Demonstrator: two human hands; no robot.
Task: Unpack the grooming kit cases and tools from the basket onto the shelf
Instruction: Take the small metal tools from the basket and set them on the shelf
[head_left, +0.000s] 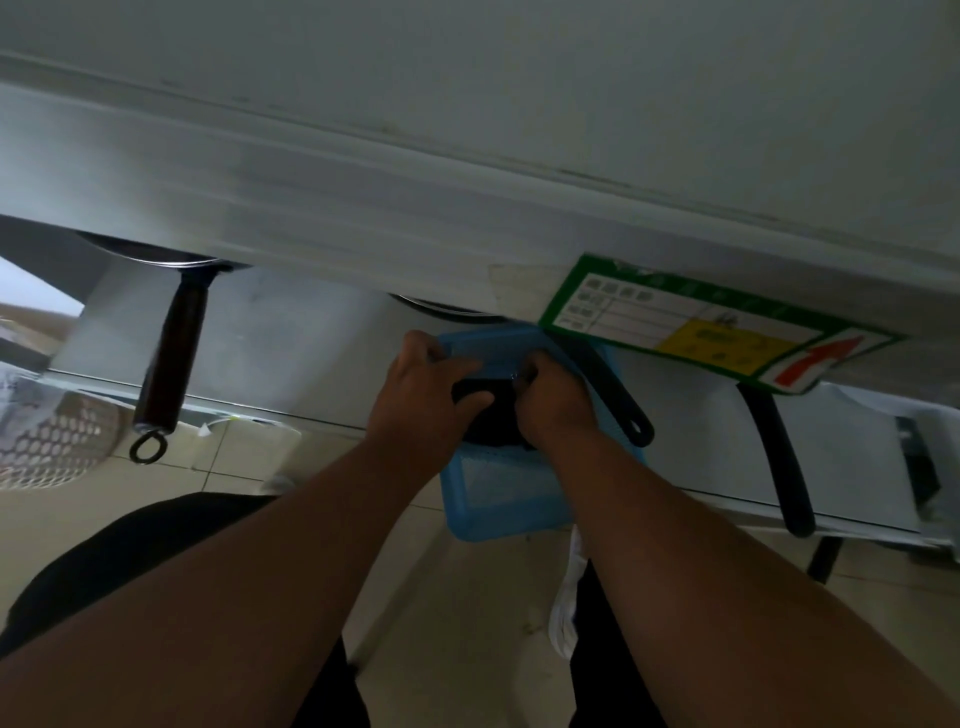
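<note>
A blue plastic basket (498, 499) sits on the lower shelf's front edge, partly under the white shelf above. A black grooming kit case (491, 423) lies in it, mostly covered by my hands. My left hand (421, 395) grips the case's left side, thumb across its top. My right hand (553, 397) pinches a small metal piece, perhaps a zipper pull, at the case's upper right. The inside of the case is hidden.
A white upper shelf (363, 208) spans the view, with a green and yellow label (717, 327) on its edge. Pan handles (171, 358) (613, 395) (779, 457) stick out over the lower shelf. A white perforated basket (47, 436) stands at the left. Tiled floor lies below.
</note>
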